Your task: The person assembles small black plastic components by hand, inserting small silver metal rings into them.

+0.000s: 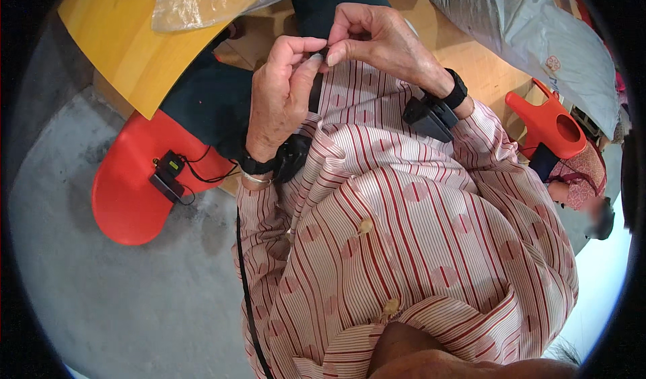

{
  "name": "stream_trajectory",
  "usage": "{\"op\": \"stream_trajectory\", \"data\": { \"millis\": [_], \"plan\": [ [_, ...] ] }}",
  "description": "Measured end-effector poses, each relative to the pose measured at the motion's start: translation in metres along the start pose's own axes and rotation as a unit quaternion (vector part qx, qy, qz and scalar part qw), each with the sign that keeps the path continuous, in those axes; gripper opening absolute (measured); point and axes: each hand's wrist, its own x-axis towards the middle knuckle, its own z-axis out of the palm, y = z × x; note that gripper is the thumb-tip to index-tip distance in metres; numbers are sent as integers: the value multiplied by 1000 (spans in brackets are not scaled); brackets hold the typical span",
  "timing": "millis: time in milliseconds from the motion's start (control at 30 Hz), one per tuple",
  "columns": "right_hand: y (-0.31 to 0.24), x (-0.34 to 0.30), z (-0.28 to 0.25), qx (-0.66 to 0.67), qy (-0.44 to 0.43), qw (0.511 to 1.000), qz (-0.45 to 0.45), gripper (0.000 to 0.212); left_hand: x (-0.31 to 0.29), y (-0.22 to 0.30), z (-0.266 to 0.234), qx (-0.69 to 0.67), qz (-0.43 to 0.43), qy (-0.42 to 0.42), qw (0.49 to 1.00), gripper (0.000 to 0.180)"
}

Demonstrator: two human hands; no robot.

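My left hand (277, 93) and my right hand (387, 46) meet above my lap, both closed in a pinch with fingertips almost touching. Between them is a small dark piece (324, 52), mostly covered by the fingers, so its kind does not show. Under the hands lies the striped cloth of my red-and-white shirt (363, 103). A black strap (258, 167) circles my left wrist beside a metal band. On my right wrist a black strap carries a black box-shaped device (431, 118).
A yellow tabletop (121, 42) at the upper left bears a clear plastic bag (195, 5). Below it, a red-orange seat (128, 200) holds small black devices (168, 177) with cables. A grey sack (531, 39) fills the upper right. Another person (584, 170) is near a red chair (555, 124).
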Motion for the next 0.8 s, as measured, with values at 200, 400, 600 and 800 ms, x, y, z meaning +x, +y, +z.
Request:
{"op": "stream_trajectory", "data": {
  "millis": [200, 400, 600, 800],
  "plan": [
    [1, -3, -1, 0, 10, 1000, 7, 19, -1, 5, 2, 52, 23, 10, 998, 19],
    [0, -6, 1, -13, 30, 999, -5, 24, -3, 2, 0, 78, 81, 18, 994, 18],
    [-13, -12, 3, -62, 31, 997, -24, 21, -6, 0, 3, 85, 167, 64, 980, 23],
    [-19, -12, 4, -58, 35, 996, -57, 24, -7, 3, 0, 101, 169, 53, 979, 23]
  ]
}}
